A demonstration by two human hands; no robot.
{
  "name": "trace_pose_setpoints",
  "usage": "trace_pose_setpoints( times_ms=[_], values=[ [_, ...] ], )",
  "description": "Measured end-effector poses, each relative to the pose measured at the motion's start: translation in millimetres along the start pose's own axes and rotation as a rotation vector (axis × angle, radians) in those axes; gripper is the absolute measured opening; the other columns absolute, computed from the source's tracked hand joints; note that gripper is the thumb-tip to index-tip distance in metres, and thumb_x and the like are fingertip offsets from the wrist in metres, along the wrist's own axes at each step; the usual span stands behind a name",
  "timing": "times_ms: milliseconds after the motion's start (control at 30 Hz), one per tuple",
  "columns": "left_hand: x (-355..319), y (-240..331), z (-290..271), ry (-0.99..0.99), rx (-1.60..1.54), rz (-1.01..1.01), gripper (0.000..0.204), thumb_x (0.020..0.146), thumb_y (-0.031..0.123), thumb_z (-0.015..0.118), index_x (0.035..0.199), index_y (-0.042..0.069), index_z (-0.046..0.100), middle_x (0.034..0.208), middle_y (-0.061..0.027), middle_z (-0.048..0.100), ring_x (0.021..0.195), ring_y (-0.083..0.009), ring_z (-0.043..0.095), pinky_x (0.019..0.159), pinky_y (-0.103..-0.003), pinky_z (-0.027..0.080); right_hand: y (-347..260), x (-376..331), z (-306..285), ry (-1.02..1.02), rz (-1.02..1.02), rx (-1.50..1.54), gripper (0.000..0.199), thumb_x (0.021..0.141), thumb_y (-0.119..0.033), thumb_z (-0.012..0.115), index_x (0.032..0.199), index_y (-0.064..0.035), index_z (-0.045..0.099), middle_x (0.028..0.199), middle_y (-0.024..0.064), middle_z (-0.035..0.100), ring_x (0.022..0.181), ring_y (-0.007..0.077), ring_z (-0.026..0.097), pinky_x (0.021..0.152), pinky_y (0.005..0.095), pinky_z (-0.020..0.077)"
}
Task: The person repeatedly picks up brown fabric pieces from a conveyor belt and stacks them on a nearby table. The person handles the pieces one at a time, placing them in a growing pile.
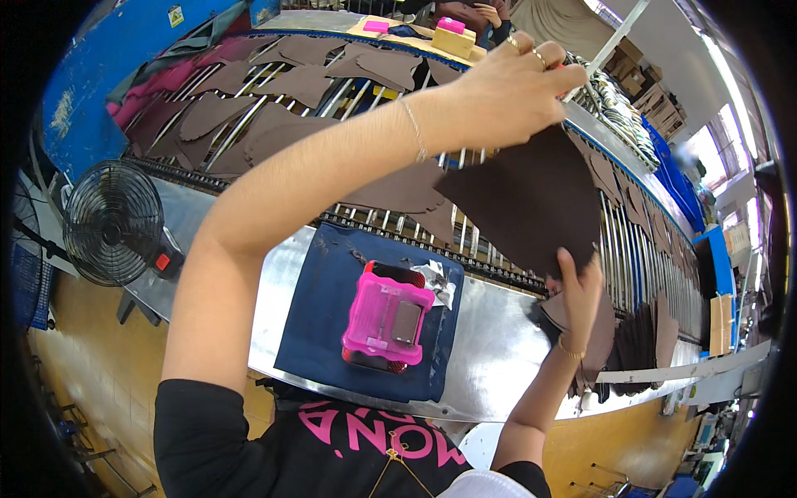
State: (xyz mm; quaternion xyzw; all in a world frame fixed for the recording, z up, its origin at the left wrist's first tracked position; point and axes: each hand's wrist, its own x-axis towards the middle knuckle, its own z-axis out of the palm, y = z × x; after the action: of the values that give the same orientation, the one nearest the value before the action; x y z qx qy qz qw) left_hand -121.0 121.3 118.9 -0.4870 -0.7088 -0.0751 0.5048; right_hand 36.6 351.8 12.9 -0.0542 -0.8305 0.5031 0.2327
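Note:
Between my two hands a dark brown cut piece of cloth or leather-like sheet (531,195) is held up over the roller conveyor. My left hand (515,95) is stretched across to the far side, its fingers closed on the piece's upper edge. Lower down, my right hand (579,295) pinches the near edge between thumb and fingers. Beneath and beside that hand lie more brown pieces (599,336) at the table edge. Part of the conveyor behind the held piece is hidden.
Brown cut pieces (286,133) lie along the conveyor rollers (614,249). A pink plastic case (378,319) sits on a dark blue mat (311,332) on the metal table (490,340). At left stands a black fan (114,222). Stacked pieces (639,336) hang right. Another person's hand (490,14) shows at the far side.

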Motion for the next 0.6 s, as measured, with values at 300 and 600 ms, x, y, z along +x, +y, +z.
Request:
trace_pose_setpoints(
  times_ms=[300, 600],
  values=[
    [-17.6, -70.2, 23.9, -0.185, 0.305, 0.197, 0.004, 0.071, 0.024, 0.062, 0.073, 0.022, 0.065, 0.113, 0.0030, 0.049, 0.113, -0.0194, 0.041, 0.089, -0.038, 0.033, 18.2, 58.5, 105.5, -0.326, 0.046, 0.194, 0.015, 0.093, -0.012, 0.056, 0.100, 0.0017, 0.057, 0.074, 0.0023, 0.059, 0.054, 0.0086, 0.060, 0.042, 0.0183, 0.0372],
    [-45.4, -77.5, -16.5, 0.380, -0.089, -0.230, 0.047, 0.079, 0.023, 0.068, 0.123, 0.014, 0.055, 0.123, -0.0160, 0.043, 0.113, -0.0336, 0.042, 0.098, -0.044, 0.034, 109.2, 75.4, 197.8, -0.247, 0.470, 0.648, 0.023, 0.092, -0.007, 0.055, 0.109, -0.0079, 0.039, 0.084, 0.0073, 0.057, 0.068, 0.0184, 0.066, 0.056, 0.0252, 0.0557]
  ],
)
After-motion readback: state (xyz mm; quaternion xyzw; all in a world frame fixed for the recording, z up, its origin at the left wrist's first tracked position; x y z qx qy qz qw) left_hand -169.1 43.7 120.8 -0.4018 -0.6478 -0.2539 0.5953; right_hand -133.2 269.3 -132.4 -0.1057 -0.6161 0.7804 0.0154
